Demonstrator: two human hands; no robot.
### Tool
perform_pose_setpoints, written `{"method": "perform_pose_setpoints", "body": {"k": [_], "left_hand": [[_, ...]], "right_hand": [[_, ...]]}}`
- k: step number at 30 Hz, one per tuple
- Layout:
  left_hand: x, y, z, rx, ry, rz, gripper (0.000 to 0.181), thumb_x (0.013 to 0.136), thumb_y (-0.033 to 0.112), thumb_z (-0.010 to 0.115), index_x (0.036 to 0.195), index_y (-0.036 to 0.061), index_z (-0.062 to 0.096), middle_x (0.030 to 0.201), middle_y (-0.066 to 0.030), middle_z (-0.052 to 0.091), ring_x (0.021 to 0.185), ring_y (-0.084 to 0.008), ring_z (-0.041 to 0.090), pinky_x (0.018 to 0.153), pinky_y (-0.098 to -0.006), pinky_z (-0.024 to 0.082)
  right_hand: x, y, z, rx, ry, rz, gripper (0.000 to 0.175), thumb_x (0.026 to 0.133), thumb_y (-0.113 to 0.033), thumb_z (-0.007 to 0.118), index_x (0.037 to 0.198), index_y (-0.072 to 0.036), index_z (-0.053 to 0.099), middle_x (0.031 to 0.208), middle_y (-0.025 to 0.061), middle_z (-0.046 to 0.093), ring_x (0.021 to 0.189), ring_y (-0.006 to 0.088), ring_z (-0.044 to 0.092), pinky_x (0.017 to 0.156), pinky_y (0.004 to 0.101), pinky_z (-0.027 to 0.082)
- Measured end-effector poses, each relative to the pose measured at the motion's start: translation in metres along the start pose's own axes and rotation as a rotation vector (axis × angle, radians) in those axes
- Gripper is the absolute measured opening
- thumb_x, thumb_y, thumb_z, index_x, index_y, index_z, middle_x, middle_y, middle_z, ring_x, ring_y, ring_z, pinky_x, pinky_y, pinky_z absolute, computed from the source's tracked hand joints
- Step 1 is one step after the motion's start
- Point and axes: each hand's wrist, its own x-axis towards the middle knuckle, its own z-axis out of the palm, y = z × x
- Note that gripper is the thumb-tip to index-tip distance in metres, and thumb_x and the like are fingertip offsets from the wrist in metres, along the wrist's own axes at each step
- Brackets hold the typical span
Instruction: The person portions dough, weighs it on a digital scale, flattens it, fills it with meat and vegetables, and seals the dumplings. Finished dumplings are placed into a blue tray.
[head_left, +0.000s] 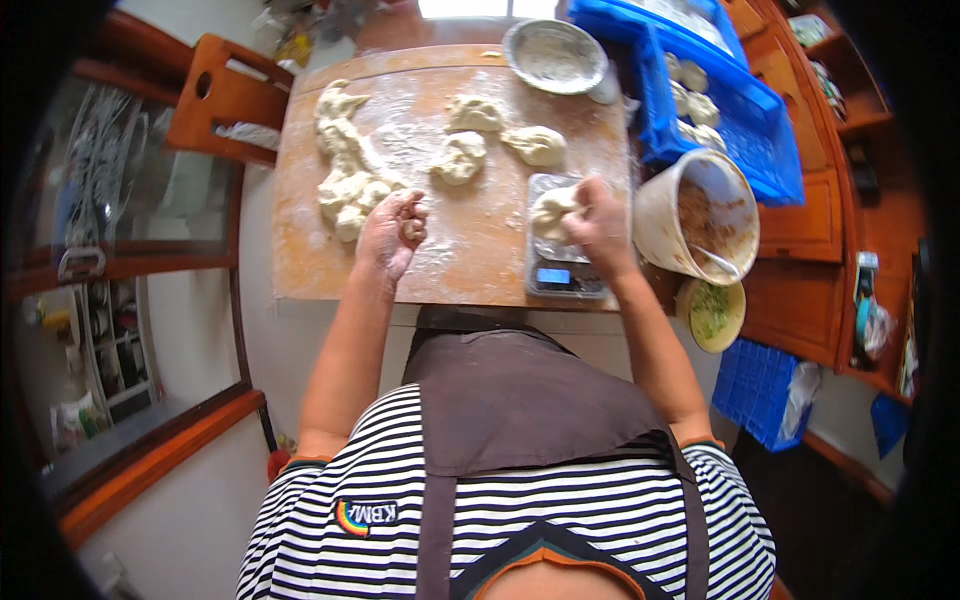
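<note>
My right hand (606, 229) grips a pale dough piece (553, 213) at the pan of a digital kitchen scale (536, 262), whose display is lit. Whether the dough rests fully on the pan is hard to tell. Floury and curled, my left hand (388, 238) is at the lower end of a long, lumpy dough mass (346, 161). Its fingers hide whether any dough is inside them. Three separate dough lumps lie farther up the board: one at the top (475, 114), one below it (459, 159) and one to the right (535, 145).
Flour dusts the wooden board (315, 270). A metal bowl (555, 56) stands at its far right corner. Right of the board are a white bucket of brown filling with a spoon (652, 217), a bowl of chopped greens (709, 315) and a blue crate (757, 142) holding several dough balls (703, 109).
</note>
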Motion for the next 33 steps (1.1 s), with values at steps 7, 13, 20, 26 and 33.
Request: {"method": "perform_pose_setpoints", "body": {"k": [7, 13, 20, 26, 33], "left_hand": [[0.006, 0.032, -0.052, -0.018, 0.097, 0.078, 0.018, 0.097, 0.018, 0.058, 0.105, 0.0031, 0.062, 0.080, -0.0046, 0.062, 0.062, -0.0081, 0.052, 0.053, -0.0214, 0.041], [0.007, 0.075, -0.103, 0.136, 0.290, 0.263, 0.017, 0.094, 0.010, 0.060, 0.109, 0.0031, 0.061, 0.079, -0.0036, 0.064, 0.058, -0.0052, 0.053, 0.052, -0.0184, 0.042], [0.059, 0.124, -0.132, 0.311, 0.288, 0.425, 0.024, 0.090, 0.010, 0.065, 0.112, 0.0006, 0.063, 0.089, -0.0052, 0.068, 0.071, -0.0052, 0.058, 0.062, -0.0199, 0.047], [0.138, 0.150, -0.115, 0.958, 0.493, 0.519, 0.051, 0.077, 0.023, 0.080, 0.116, -0.0041, 0.062, 0.111, -0.0182, 0.061, 0.100, -0.0275, 0.062, 0.091, -0.0365, 0.049], [0.178, 0.146, -0.110, 1.127, 0.624, 0.760, 0.067, 0.070, 0.037, 0.083, 0.122, 0.0042, 0.058, 0.116, -0.0209, 0.057, 0.112, -0.0377, 0.053, 0.099, -0.0455, 0.043]], "right_hand": [[0.106, 0.036, -0.023, 0.079, 0.369, 0.002, 0.025, 0.082, -0.008, 0.065, 0.105, 0.001, 0.059, 0.094, 0.0127, 0.066, 0.087, 0.0207, 0.064, 0.077, 0.0328, 0.052], [0.144, -0.028, 0.059, -0.434, 0.132, -0.305, 0.035, 0.081, -0.016, 0.071, 0.111, 0.000, 0.065, 0.114, 0.0199, 0.063, 0.111, 0.0355, 0.058, 0.100, 0.0429, 0.043], [0.235, -0.144, 0.220, -0.344, -0.351, -0.644, 0.064, 0.080, 0.007, 0.061, 0.140, -0.011, 0.048, 0.133, 0.0149, 0.056, 0.125, 0.0351, 0.051, 0.105, 0.0432, 0.044], [0.328, -0.144, 0.332, -0.784, -0.485, -1.296, 0.049, 0.095, -0.021, 0.050, 0.143, -0.026, 0.049, 0.147, 0.0028, 0.050, 0.140, 0.0262, 0.040, 0.114, 0.0388, 0.031], [0.341, -0.168, 0.334, -0.764, -0.792, -1.060, 0.027, 0.075, -0.015, 0.067, 0.102, -0.015, 0.071, 0.114, 0.0009, 0.067, 0.120, 0.0251, 0.052, 0.105, 0.0410, 0.038]]}}
